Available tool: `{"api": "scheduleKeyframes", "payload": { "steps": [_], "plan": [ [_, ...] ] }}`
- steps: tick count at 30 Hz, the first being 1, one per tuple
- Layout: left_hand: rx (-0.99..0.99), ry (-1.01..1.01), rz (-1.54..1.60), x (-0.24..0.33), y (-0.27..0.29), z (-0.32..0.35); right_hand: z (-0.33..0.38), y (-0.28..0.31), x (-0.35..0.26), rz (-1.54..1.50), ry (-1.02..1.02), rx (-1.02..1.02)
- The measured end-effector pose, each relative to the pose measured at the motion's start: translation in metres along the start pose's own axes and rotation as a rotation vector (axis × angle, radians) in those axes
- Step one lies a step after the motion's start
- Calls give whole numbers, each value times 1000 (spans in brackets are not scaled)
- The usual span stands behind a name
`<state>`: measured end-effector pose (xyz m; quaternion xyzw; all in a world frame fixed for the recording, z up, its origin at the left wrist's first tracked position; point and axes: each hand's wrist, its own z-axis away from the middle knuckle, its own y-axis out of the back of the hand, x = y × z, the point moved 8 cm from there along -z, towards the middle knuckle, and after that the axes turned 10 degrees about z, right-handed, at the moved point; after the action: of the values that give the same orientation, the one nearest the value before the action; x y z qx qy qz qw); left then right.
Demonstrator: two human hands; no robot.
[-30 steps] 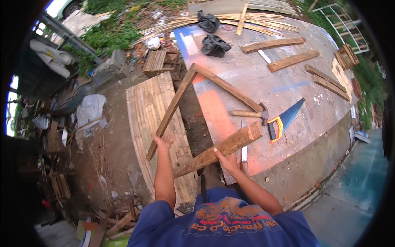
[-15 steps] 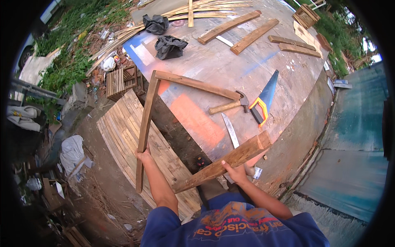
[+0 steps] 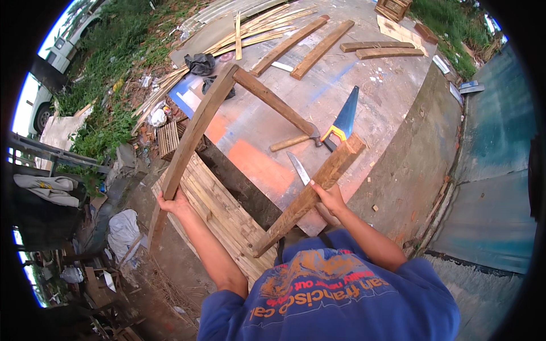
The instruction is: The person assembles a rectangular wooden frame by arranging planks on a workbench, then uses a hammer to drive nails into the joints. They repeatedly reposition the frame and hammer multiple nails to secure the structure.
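My left hand (image 3: pixel 175 203) is closed around a long wooden beam (image 3: pixel 190 139), held up and slanting away from me. At its far end a shorter wooden crosspiece (image 3: pixel 274 102) meets it at an angle and appears joined to it. My right hand (image 3: pixel 331 199) grips a second thick wooden beam (image 3: pixel 310 199), which slants from near my waist toward the right. Beyond these lie a hammer (image 3: pixel 289 142), its head partly behind the crosspiece's end, and a handsaw (image 3: pixel 346 113) with a blue blade, its handle partly covered by the right beam. A narrow metal blade (image 3: pixel 298 168) lies beside that beam.
A paint-stained board (image 3: pixel 387 108) carries loose beams (image 3: pixel 322 49), thin wood strips (image 3: pixel 267 34) and black plastic (image 3: pixel 200 64). A slatted wooden panel (image 3: pixel 219 210) lies below my left arm. Slatted crates (image 3: pixel 168 140) stand to the left; a bluish metal sheet (image 3: pixel 492 170) rises at right.
The left beam with its crosspiece has come up closer and swung further left in my left hand. The right beam is tilted more steeply. The whole view has shifted.
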<state>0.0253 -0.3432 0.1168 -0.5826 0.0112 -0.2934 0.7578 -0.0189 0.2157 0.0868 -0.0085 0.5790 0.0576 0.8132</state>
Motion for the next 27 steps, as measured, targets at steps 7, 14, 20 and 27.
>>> {"api": "scheduleKeyframes", "payload": {
  "steps": [7,14,20,27],
  "plan": [
    [-393,-53,-98,-2,-89,106,2,24,14,-138,-217,-49],
    [-415,-267,-387,10,-101,143,-4,32,13,-172,-76,-17],
    [-111,-280,-476,5,-116,138,9,35,-9,-78,120,15],
    [441,-345,-612,25,-26,70,48,21,-50,88,244,17]
  ]
}}
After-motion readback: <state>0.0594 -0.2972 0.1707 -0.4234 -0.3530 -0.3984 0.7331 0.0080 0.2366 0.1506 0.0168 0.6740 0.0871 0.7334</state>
